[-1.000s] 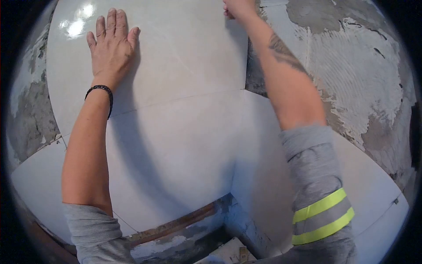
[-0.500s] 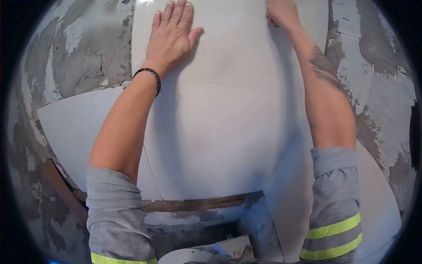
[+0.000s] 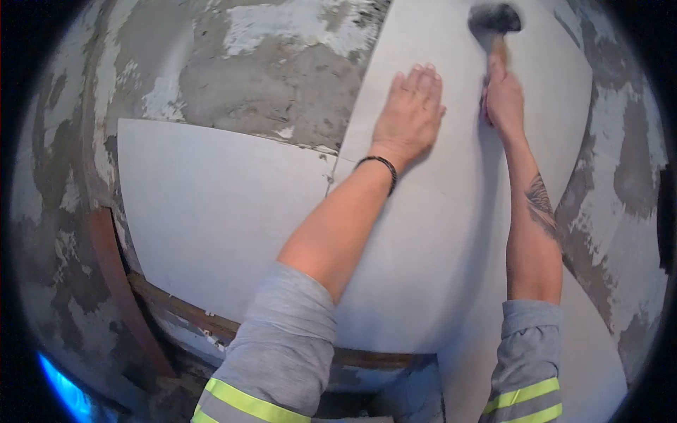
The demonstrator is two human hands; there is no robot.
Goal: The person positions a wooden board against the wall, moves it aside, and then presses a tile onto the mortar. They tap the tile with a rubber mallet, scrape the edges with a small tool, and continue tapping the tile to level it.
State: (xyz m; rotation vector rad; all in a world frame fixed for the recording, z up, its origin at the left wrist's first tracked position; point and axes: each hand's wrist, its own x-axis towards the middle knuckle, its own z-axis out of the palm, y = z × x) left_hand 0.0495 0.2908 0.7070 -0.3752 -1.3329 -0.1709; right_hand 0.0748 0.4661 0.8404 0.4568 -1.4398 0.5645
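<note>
My left hand (image 3: 410, 116) lies flat on a large white tile (image 3: 451, 49), its fingers together and stretched upward, a dark braided band at the wrist. To its right, my right hand (image 3: 505, 102) is closed round the light handle of a rubber mallet (image 3: 496, 20). The mallet's black head is slightly blurred and overlaps the upper part of that tile. Below it is another white tile (image 3: 402, 282), partly behind my left forearm. A third white tile (image 3: 211, 197) sits to the left, meeting the others near a small joint left of my wrist.
Rough grey wall (image 3: 282, 84) with white mortar patches surrounds the tiles. A wooden batten (image 3: 183, 310) runs under the lower tiles' edge. At the left leans a reddish-brown strip (image 3: 127, 296). Another white panel (image 3: 585, 338) stands at lower right.
The view has shifted, bringing more of the left tile and wall into sight. Both hands appear lower in the picture, and the mallet, out of frame before, now shows in my right hand.
</note>
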